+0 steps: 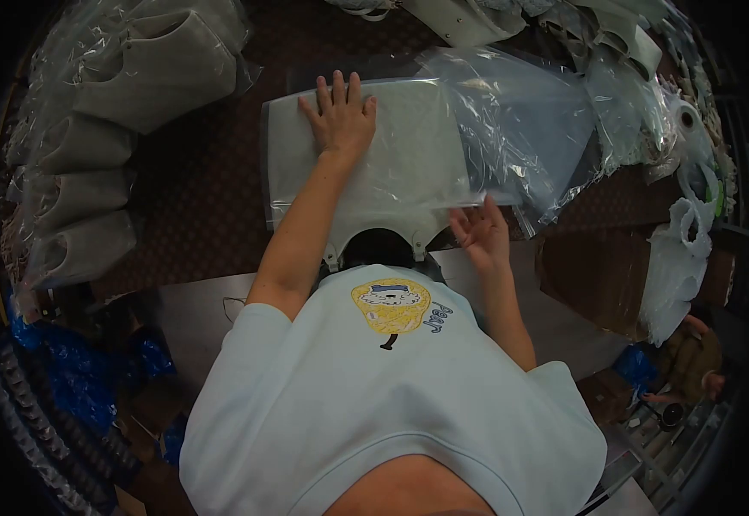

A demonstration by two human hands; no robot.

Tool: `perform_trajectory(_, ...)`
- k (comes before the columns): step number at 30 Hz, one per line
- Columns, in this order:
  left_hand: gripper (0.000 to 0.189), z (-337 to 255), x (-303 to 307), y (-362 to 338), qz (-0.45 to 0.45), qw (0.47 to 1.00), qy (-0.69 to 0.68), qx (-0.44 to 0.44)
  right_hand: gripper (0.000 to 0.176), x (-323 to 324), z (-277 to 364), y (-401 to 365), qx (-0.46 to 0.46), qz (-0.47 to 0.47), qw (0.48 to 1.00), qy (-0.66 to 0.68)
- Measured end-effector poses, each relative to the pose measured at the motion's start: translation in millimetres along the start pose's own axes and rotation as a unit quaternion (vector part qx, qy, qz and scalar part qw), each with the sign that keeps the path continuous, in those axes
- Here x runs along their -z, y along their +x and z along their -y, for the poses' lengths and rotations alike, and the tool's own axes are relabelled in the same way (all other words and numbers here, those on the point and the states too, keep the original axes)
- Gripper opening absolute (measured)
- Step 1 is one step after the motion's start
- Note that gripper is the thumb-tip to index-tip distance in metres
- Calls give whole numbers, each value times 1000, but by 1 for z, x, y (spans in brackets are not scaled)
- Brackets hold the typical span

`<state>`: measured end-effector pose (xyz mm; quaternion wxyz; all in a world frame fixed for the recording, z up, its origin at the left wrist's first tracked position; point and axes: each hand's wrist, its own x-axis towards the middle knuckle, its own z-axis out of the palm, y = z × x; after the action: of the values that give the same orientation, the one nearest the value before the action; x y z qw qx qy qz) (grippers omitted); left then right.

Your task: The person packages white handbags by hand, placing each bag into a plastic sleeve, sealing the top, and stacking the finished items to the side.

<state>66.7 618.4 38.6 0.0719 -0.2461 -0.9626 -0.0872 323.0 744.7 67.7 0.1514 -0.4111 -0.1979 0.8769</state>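
Note:
An off-white handbag (409,138) lies flat on the table in front of me, mostly inside a clear plastic bag (275,163). Its curved handle end, with small metal studs, sticks out towards my body. My left hand (342,125) rests flat on the covered part, fingers spread. At the lower right edge of the plastic, my right hand (482,234) is turned partly palm-up, its fingers closed on the plastic's edge. More clear plastic bags (520,120) lie just right of the handbag, their sheets overlapping.
A row of wrapped off-white handbags (164,73) lines the table's left side. More handbags (464,19) and crumpled plastic sit at the back right. A cardboard box (593,279) stands at the right below the tabletop (194,172). Another person (692,357) is at the lower right.

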Motion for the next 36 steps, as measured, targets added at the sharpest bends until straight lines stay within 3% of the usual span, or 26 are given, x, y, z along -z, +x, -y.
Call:
perform_trajectory(1,54,-3,1,2,3,1000,0,1,57,-12,-8,-11,-84,55,995,-21)
perform_trajectory(2,54,-3,4,5,19,1000,0,20,57,-22,-14,-14,-87,52,995,-21)
perform_trajectory(4,54,-2,4,7,35,999,3,31,65,-40,-21,-13,-8,192,970,-149)
perform_trajectory(6,55,-3,2,11,40,998,4,43,66,-47,-26,-3,-8,206,971,-118)
perform_trajectory(8,55,-3,6,12,46,998,1,40,54,-42,-33,11,-77,247,966,-12)
perform_trajectory(9,55,-3,7,11,53,998,1,43,54,-39,-33,11,-78,247,966,-13)
perform_trajectory(11,55,-3,8,12,56,997,-4,53,34,-34,-37,7,-105,183,967,-144)
perform_trajectory(14,55,0,8,11,57,997,-13,58,19,-27,-50,-6,-104,117,964,-214)
perform_trajectory(19,54,3,13,12,48,996,-34,64,19,-45,-54,-23,10,53,973,-226)
perform_trajectory(21,54,4,24,6,-39,987,-157,6,19,-47,-53,-27,53,42,973,-221)
perform_trajectory(23,58,-1,83,-25,-38,936,-262,-230,18,-49,-54,-26,140,46,961,-233)
perform_trajectory(25,54,-12,122,-72,-9,883,-268,-384,18,-56,-54,-22,175,58,957,-222)
perform_trajectory(29,51,-14,109,-106,41,897,-293,-327,18,-71,-49,-13,224,70,943,-238)
perform_trajectory(32,49,-10,102,-107,-1,923,-270,-275,19,-81,-48,-14,220,68,935,-270)
perform_trajectory(36,32,-2,105,-97,55,907,-336,-249,21,-90,-42,-11,172,65,930,-317)
